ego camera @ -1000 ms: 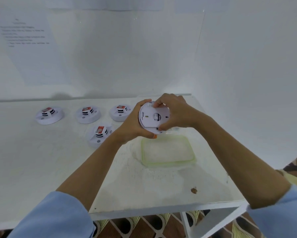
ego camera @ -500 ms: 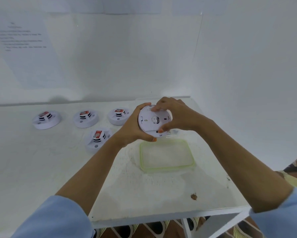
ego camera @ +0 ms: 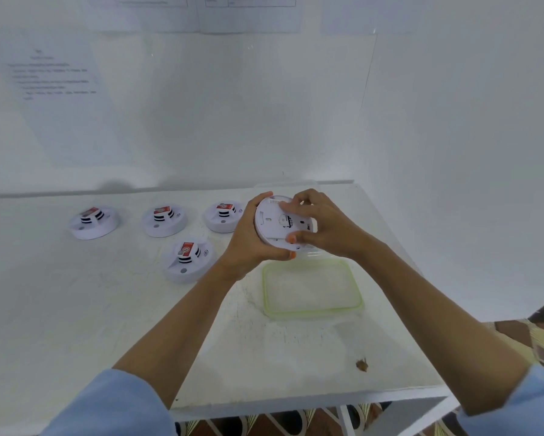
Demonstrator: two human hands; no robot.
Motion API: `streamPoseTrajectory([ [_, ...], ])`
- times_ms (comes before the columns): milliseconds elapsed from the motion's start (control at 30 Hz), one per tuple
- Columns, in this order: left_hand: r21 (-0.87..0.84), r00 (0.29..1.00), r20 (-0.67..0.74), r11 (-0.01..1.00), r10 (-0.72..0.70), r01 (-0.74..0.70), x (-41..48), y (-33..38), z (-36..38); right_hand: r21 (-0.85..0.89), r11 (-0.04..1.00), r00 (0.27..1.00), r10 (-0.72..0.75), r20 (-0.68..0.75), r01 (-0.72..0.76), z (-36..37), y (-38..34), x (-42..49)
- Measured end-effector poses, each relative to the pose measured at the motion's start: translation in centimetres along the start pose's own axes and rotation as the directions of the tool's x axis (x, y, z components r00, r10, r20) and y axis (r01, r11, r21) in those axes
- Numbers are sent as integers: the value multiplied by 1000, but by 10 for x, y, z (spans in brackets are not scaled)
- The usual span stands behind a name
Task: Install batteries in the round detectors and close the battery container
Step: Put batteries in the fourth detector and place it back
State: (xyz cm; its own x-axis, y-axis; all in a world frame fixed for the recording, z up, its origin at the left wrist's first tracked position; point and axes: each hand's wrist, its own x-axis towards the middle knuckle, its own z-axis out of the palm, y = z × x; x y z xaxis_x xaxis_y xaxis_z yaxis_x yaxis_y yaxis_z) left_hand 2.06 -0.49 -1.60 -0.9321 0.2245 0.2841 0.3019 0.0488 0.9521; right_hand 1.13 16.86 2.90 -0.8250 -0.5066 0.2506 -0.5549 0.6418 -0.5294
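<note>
White table [ego camera: 75, 309]. Left-centre, back row: far-left detector [ego camera: 93, 222], middle detector [ego camera: 164, 220], third detector [ego camera: 223, 216]. Front detector [ego camera: 187, 259] sits just below, and each carries a red-labelled battery [ego camera: 187, 248] on top. Centre: left hand [ego camera: 251, 243] wraps its fingers round held detector [ego camera: 277, 225], tilted, above the table. Right hand [ego camera: 324, 228] grips its right edge, fingers curled. Below-right: green-rimmed lid [ego camera: 311, 287], flat.
</note>
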Motion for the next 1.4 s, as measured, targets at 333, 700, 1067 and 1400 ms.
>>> streamPoseTrajectory([
  [333, 293, 994, -51, 953, 92, -73, -3, 14, -7, 490, 867, 994, 112, -15, -91, 13, -21, 2],
  [700, 598, 968, -114, 794, 222, -112, -31, 19, -42, 838, 539, 947, 306, -100, -86, 66, -56, 18],
  [1067, -337, 951, -19, 897, -310, 286, -79, -5, -193, 997, 13, 926, 371, 71, -82, 161, -135, 86],
  [1400, -372, 923, -42, 864, -382, 340, -114, -41, -300, 862, 457, 937, 346, 55, -219, 264, -186, 129],
])
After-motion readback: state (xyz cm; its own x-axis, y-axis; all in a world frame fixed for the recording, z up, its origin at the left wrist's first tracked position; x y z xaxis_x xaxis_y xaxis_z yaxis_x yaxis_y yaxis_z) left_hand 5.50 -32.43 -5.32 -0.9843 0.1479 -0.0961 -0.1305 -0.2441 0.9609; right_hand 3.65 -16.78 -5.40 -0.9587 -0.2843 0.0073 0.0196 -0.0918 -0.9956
